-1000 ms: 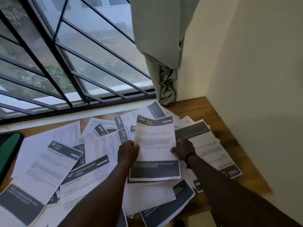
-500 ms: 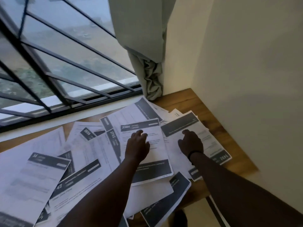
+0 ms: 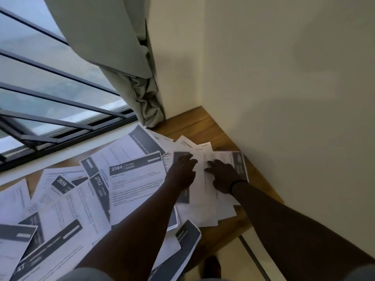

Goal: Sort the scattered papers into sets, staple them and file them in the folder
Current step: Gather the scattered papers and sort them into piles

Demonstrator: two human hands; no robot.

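Scattered white printed papers with dark grey header bands (image 3: 60, 207) lie in overlapping layers across the brown wooden worktop (image 3: 205, 126), covering most of it from the left edge of the view to the corner by the wall. One sheet numbered 2384 (image 3: 138, 183) lies face up near the middle; just left of it, sheets marked 2762 (image 3: 99, 185) and 2659 (image 3: 61, 183) lie at angles, partly under their neighbours. Toward the far right corner a smaller fan of sheets (image 3: 207, 199) spreads out, one on another.

The left hand (image 3: 182, 171) lies palm down on that fan, its fingers straight and spread, pressing on a dark band and gripping nothing. The right hand (image 3: 221, 175) lies flat just beside it on the same sheets, fingers extended toward the left hand, holding nothing; a thin black band (image 3: 236, 184) circles its wrist.

Both forearms cross over the nearer papers and hide parts of them. The small print is blurred and unreadable, and the sheets at the left and bottom are cut off by the frame.

A pale grey-green fabric curtain (image 3: 121, 47) hangs bunched in the corner, its hem close to the farthest sheets. A window with dark metal bars (image 3: 60, 94) runs along the far side, and a plain cream wall (image 3: 284, 98) borders the worktop on the right.
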